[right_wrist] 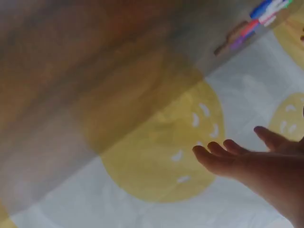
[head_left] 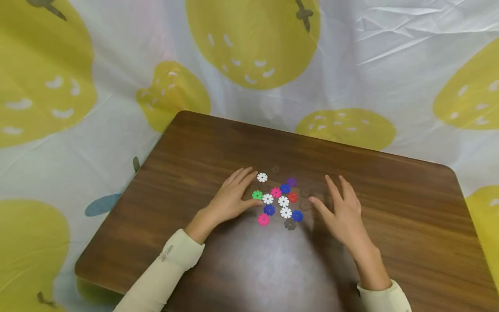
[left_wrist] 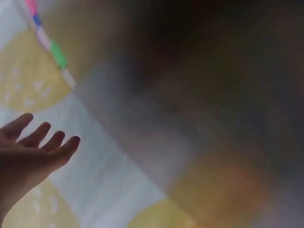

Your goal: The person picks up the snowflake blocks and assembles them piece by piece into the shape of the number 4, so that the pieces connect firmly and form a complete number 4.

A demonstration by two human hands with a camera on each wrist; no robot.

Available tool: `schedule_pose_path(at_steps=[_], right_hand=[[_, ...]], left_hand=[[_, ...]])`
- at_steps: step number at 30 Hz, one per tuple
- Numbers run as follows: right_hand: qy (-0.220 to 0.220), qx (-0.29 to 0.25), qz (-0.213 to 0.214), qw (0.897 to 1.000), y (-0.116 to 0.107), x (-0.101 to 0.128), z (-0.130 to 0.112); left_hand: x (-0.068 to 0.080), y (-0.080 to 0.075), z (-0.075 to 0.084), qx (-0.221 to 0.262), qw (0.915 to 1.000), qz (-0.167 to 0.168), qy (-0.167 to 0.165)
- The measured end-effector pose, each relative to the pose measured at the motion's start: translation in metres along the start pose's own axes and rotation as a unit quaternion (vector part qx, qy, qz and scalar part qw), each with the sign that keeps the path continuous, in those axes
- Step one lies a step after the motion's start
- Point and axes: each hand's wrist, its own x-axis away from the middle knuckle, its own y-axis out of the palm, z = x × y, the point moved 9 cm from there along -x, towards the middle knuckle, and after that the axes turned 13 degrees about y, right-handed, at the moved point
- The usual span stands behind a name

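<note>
Several small flower-shaped plastic discs lie in a cluster on a brown wooden table (head_left: 195, 143): white (head_left: 262, 177), green (head_left: 257, 195), pink (head_left: 263, 219), blue (head_left: 297, 215), red (head_left: 292, 197), purple (head_left: 291, 182) and brown (head_left: 305, 204) ones. My left hand (head_left: 233, 197) lies flat on the table at the cluster's left edge, fingers straight, its fingertips by the white and green discs. My right hand (head_left: 341, 208) lies flat at the cluster's right edge, thumb next to the brown disc. Neither hand holds anything. In the wrist views the left hand (left_wrist: 28, 152) and right hand (right_wrist: 247, 161) show straight fingers.
A white cloth with big yellow fruit prints (head_left: 253, 47) hangs behind and around the table. Cream sleeves (head_left: 171, 260) cover both forearms. The near part of the table shows a pale glare (head_left: 265, 268). Both wrist views are blurred; the discs (left_wrist: 57, 52) appear as coloured streaks.
</note>
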Motion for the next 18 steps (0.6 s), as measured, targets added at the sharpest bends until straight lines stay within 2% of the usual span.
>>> schedule_pose_path(at_steps=[3,5,7,11,14,18], right_hand=[[0.015,-0.034,-0.002,0.999,0.004,-0.003,0.008],[0.031,-0.057,-0.004,0.998,0.008,-0.006,0.014],[0.049,-0.078,-0.003,0.996,0.011,-0.01,0.02],[0.075,-0.089,-0.002,0.993,0.014,-0.017,0.027],[0.083,-0.072,-0.023,0.994,0.018,-0.021,0.029],[0.081,-0.049,-0.049,0.994,0.023,-0.025,0.031]], left_hand=[[0.002,0.005,-0.005,0.047,0.9984,0.023,-0.02],[0.003,0.008,-0.011,0.081,0.9947,0.041,-0.047],[0.004,0.011,-0.017,0.116,0.9879,0.063,-0.081],[0.005,0.017,-0.029,0.174,0.968,0.11,-0.144],[0.004,0.019,-0.034,0.182,0.9587,0.134,-0.172],[-0.005,0.02,-0.034,0.165,0.9581,0.162,-0.17]])
